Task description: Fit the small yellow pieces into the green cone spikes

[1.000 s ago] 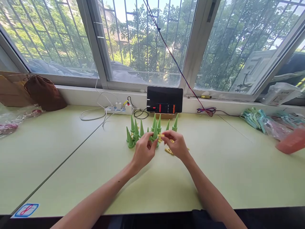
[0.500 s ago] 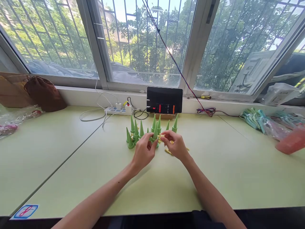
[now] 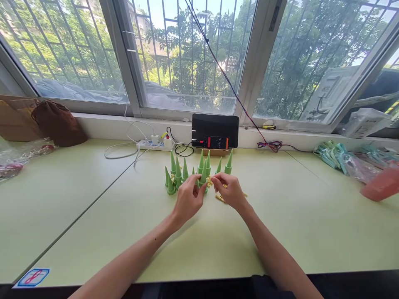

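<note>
At my far left a brown pouch (image 3: 59, 124) sits near the back of the table (image 3: 93, 224), and next along, under the window, a white power strip (image 3: 156, 144) lies with plugs in it. Then comes a cluster of green cones (image 3: 178, 172), points up on ring-like bases; these look settled, and I judge their share of the work done, though I cannot see whether anything is inside them.

My left hand (image 3: 188, 197) comes next, its grip closed, thumb and fingers round the lower part of one upright green cone (image 3: 203, 172) at the cluster's near right side. I take this cone to be the unfinished one, since both my hands are at it. Behind it two more cones (image 3: 208, 162) stand before a dark tablet (image 3: 215, 131).

Just right of my held cone are small yellow pieces (image 3: 210, 182), close to the fingertips of my right hand (image 3: 213, 179). That grip is drawn into a narrow pinch; I cannot tell whether a piece is caught in it. Beyond it stand two further green cones (image 3: 228, 162), and below it loose yellow sticks (image 3: 220, 199) lie on the table. Those loose bits seem to be what is left over to deal with; how many, I cannot count.
</note>
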`<action>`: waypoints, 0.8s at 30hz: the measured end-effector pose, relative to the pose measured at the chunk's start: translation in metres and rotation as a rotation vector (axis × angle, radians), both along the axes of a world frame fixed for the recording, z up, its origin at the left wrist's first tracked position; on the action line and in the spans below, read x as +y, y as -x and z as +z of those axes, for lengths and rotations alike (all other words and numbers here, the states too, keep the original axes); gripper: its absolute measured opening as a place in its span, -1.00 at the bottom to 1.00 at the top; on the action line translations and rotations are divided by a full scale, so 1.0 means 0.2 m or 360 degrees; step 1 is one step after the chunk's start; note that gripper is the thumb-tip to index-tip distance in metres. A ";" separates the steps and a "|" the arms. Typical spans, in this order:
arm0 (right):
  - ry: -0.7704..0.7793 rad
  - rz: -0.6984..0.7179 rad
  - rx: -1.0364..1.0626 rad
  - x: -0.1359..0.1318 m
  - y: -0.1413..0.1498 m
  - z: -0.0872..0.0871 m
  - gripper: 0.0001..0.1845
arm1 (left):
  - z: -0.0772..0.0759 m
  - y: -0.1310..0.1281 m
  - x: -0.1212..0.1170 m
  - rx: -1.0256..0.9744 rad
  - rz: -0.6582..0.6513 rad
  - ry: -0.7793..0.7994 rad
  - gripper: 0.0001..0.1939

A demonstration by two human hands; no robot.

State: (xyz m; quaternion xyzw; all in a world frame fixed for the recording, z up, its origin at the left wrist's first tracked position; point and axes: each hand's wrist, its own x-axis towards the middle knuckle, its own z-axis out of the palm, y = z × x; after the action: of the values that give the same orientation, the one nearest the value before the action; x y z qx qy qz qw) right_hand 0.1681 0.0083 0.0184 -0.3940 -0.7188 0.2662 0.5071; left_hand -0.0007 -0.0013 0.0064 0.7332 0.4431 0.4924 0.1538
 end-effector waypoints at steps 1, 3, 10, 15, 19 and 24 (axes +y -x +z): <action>0.0003 -0.0003 -0.0002 0.00 0.00 0.00 -0.64 | 0.00 0.00 0.00 -0.0003 -0.0002 0.0000 -0.77; 0.0005 -0.0006 0.0011 0.00 0.00 0.00 -0.65 | 0.00 0.00 0.00 -0.0010 0.0000 0.0005 -0.76; -0.0029 0.0031 0.0122 0.00 0.00 -0.01 -0.74 | 0.02 0.00 0.00 -0.0008 0.0033 0.0018 -0.76; -0.0022 0.0043 0.0109 0.00 0.00 0.00 -0.75 | 0.01 0.00 0.00 -0.0017 0.0019 0.0016 -0.75; -0.0008 0.0026 0.0081 -0.01 0.00 0.01 -0.73 | 0.01 0.00 0.00 -0.0005 0.0024 0.0028 -0.75; 0.0021 0.0032 0.0076 -0.01 0.00 0.00 -0.74 | 0.01 0.00 0.00 0.0000 0.0029 0.0055 -0.75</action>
State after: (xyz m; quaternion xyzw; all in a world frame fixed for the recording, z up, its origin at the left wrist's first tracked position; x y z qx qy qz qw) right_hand 0.1676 0.0071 0.0192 -0.3837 -0.7087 0.2853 0.5187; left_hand -0.0010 -0.0016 0.0080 0.7262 0.4583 0.4861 0.1620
